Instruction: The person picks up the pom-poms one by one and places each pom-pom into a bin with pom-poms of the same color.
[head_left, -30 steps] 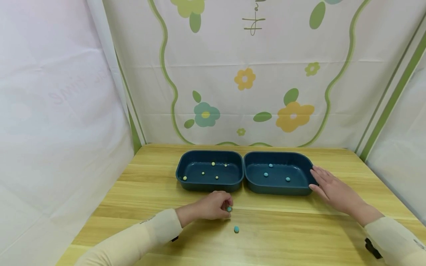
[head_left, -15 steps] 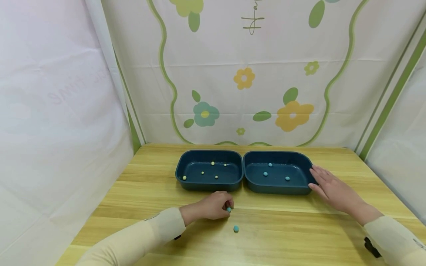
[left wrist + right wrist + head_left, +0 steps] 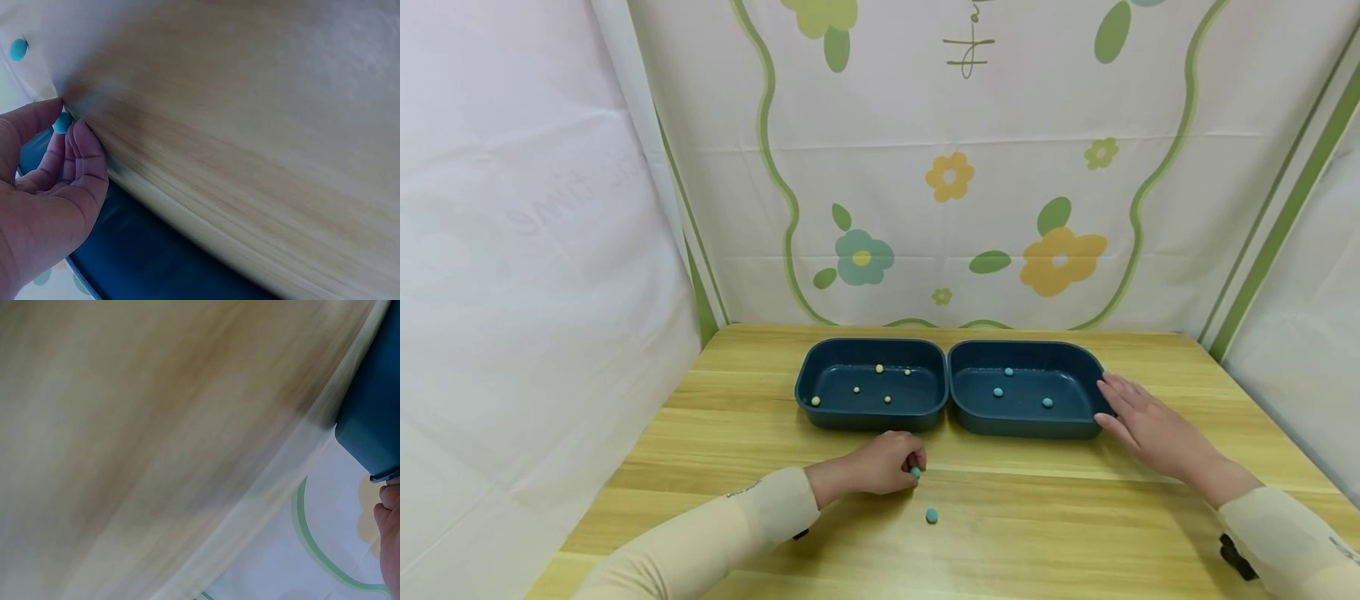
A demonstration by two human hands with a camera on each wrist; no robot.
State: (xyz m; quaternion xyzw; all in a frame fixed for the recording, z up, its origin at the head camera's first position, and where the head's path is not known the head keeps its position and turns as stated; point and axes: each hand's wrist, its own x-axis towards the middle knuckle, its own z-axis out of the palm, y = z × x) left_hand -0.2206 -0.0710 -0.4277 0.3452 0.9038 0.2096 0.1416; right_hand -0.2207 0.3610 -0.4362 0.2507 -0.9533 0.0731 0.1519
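My left hand (image 3: pixel 883 463) pinches a small turquoise ball (image 3: pixel 62 122) between thumb and fingertips, low over the table in front of the left box. In the head view part of this ball is hidden by the fingers. A second turquoise ball (image 3: pixel 932 516) lies on the table nearer to me. My right hand (image 3: pixel 1153 425) has its fingers straight, touching the right end of the right dark blue box (image 3: pixel 1030 428). Three turquoise balls, one of them this blue ball (image 3: pixel 1048 402), lie spread in that box.
The left dark blue box (image 3: pixel 865 420) stands side by side with the right one and holds several small yellow balls (image 3: pixel 816 402). Both boxes are toward the back of the wooden table (image 3: pixel 760 392). A flowered curtain (image 3: pixel 880 208) hangs behind it.
My left thumb and fingers have closed in on the turquoise ball. My right hand has stayed at the right box, and the boxes have not moved.
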